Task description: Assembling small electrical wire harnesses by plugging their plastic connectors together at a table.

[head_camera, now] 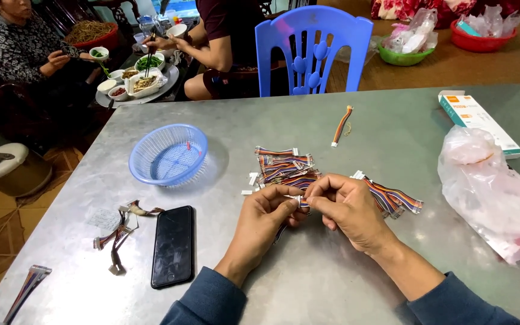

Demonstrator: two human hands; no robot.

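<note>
Right now both hands meet over the middle of the grey metal table (pixel 332 265), fingertips pinched together on one short rainbow-coloured ribbon cable (pixel 299 200). The left hand (pixel 266 219) comes in from about seven o'clock, thumb and forefinger closed on the cable's near-left part; the right hand (pixel 347 210) comes in from about five o'clock, its fingers curled and gripping the same piece at a small white connector where the two hands touch. Most of the cable is hidden between the fingers, so its long axis is hard to read; a strand seems to trail down toward six o'clock beneath the left palm. Neither hand is clearly nearer: they share the grip.

Just beyond the knuckles, at twelve o'clock, lies a loose pile of similar ribbon cables (pixel 284 165), with a second bundle (pixel 395 198) fanning out at three o'clock, touching the right hand's far side. A lone cable (pixel 341 125) lies farther off at one o'clock. At ten o'clock stands a blue plastic basket (pixel 168 155), and at eight o'clock a black phone (pixel 173 245) lies flat, with tangled wire scraps (pixel 121 232) beside it. A crumpled plastic bag (pixel 492 195) sits at three o'clock, well apart.
</note>
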